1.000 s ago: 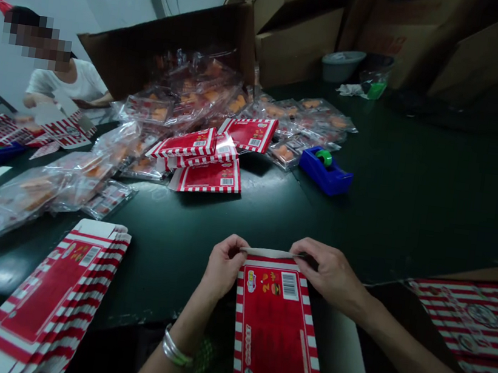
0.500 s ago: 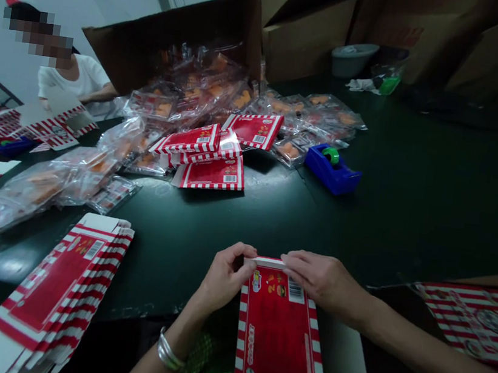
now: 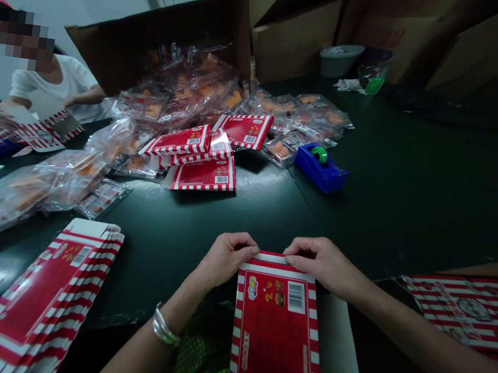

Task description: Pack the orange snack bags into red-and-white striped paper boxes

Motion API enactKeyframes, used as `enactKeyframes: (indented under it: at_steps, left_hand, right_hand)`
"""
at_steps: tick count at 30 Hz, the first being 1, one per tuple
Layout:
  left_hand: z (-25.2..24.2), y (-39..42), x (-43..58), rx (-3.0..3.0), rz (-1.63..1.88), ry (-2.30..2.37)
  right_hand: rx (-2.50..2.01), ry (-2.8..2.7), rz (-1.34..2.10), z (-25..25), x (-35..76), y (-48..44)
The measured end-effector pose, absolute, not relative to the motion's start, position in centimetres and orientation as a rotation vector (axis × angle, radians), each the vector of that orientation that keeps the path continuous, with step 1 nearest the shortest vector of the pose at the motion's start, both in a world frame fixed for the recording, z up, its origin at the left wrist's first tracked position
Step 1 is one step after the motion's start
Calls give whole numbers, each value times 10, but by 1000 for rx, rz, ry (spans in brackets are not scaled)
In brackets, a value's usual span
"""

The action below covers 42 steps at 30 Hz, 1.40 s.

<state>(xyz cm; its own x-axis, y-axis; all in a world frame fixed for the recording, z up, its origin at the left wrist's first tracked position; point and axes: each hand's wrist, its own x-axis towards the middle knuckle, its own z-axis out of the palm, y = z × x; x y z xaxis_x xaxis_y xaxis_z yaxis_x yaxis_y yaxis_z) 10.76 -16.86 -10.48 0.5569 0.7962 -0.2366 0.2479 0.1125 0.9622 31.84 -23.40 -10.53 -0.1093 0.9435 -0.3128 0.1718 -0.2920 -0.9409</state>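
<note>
A red box with red-and-white striped edges [image 3: 278, 331] stands in my lap, its top end at the near edge of the dark green table [image 3: 413, 196]. My left hand [image 3: 226, 258] pinches the top left corner of the box with curled fingers. At the top right corner my right hand [image 3: 322, 263] presses its fingers on the folded end flap. Both hands grip the box's upper edge, and a silver bracelet sits on my left wrist.
A stack of flat striped cartons [image 3: 39, 299] lies at the near left. Closed red boxes [image 3: 197, 158], many clear packets of orange items [image 3: 168, 102] and a blue tape dispenser [image 3: 320, 168] fill the table's middle. Another person [image 3: 46, 83] works at the far left. More striped cartons [image 3: 471, 313] lie right.
The white end flap that stood up between my fingers a second ago is now folded down flat, closing the box's top end. Both hands stayed at its top corners.
</note>
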Motion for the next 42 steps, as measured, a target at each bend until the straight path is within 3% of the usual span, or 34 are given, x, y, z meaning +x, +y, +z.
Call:
enactKeyframes:
  at_steps: [4, 8, 13, 25, 29, 36, 42]
  left_hand:
    - [-104, -178, 96, 1459, 456, 837]
    - [-117, -196, 92, 1257, 715, 856]
    - [-130, -216, 99, 1102, 915, 949]
    - [-123, -197, 95, 1257, 585, 852]
    - [-139, -201, 102, 1070, 600, 974]
    - [-140, -197, 102, 828, 557, 977]
    - [-139, -197, 106, 811, 552, 981]
  right_hand:
    - [-1448, -1365, 1311, -107, 316, -257]
    - [-1510, -1357, 1055, -115, 313, -275]
    - [-1528, -1359, 992, -126, 314, -282]
    - [-1429, -1353, 923, -144, 303, -286]
    - [-1411, -1202, 1138, -142, 335, -258]
    - [-1714, -886, 493, -114, 438, -145]
    - [-1882, -861, 652, -108, 452, -101]
